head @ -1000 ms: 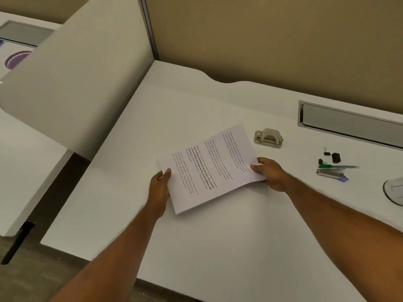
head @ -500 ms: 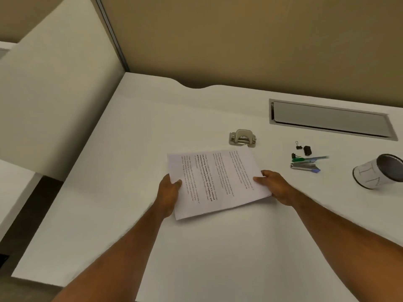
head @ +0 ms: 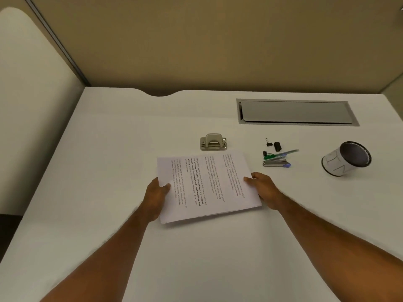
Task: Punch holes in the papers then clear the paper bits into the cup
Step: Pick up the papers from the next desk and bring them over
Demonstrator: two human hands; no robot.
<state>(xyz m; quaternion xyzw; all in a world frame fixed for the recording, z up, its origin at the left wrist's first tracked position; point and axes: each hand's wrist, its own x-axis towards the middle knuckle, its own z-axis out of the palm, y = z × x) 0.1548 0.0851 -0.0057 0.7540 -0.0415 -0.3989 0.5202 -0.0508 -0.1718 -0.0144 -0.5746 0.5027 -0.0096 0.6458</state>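
A thin stack of printed papers [head: 207, 184] lies low over the white desk [head: 109, 149], text running sideways. My left hand [head: 156, 198] grips its left edge, thumb on top. My right hand [head: 265, 189] grips the right edge the same way. A metal hole punch [head: 213, 142] sits just beyond the papers' far edge, a small gap between them. The paper cup [head: 345, 159], white outside and dark inside, lies on its side at the right with its mouth facing up and right.
Between punch and cup lie two black binder clips [head: 269, 142], a small black object [head: 277, 146], a green pen [head: 281, 154] and a small stapler [head: 277, 163]. A grey cable hatch [head: 296, 112] is set into the desk's back. A divider panel [head: 32, 105] stands at the left.
Both hands have turned the papers until their far edge squares up with the punch and brought them nearer to it. The view swung right, bringing the cup fully into sight.
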